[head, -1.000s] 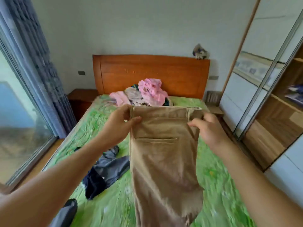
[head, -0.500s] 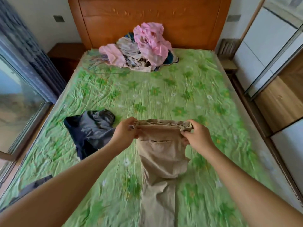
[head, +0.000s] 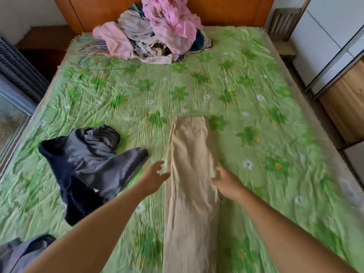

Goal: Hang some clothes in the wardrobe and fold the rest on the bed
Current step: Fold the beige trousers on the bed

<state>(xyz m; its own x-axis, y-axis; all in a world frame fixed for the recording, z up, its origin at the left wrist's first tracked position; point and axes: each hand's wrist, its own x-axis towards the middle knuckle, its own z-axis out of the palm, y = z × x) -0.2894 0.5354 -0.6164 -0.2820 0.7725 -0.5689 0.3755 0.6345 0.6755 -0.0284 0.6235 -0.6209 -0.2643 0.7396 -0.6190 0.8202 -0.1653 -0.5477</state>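
Note:
A pair of beige trousers [head: 190, 174] lies flat and lengthwise on the green flowered bed [head: 246, 99], waistband towards the headboard. My left hand [head: 153, 179] hovers at the trousers' left edge with fingers spread, holding nothing. My right hand [head: 227, 181] is at their right edge, fingers loosely bent, at or just over the cloth. A crumpled grey and navy garment [head: 92, 160] lies to the left. A heap of pink, white and dark clothes [head: 157, 30] sits by the headboard.
Thin wire hangers [head: 94, 56] lie left of the heap. Another grey garment [head: 17, 253] is at the bottom left corner. The wardrobe [head: 342, 62] with a sliding door stands on the right, a curtain and window on the left.
Both hands have let go of the trousers' waistband. The trousers, held up before, now lie flat on the bed, and my hands have drawn back to their sides.

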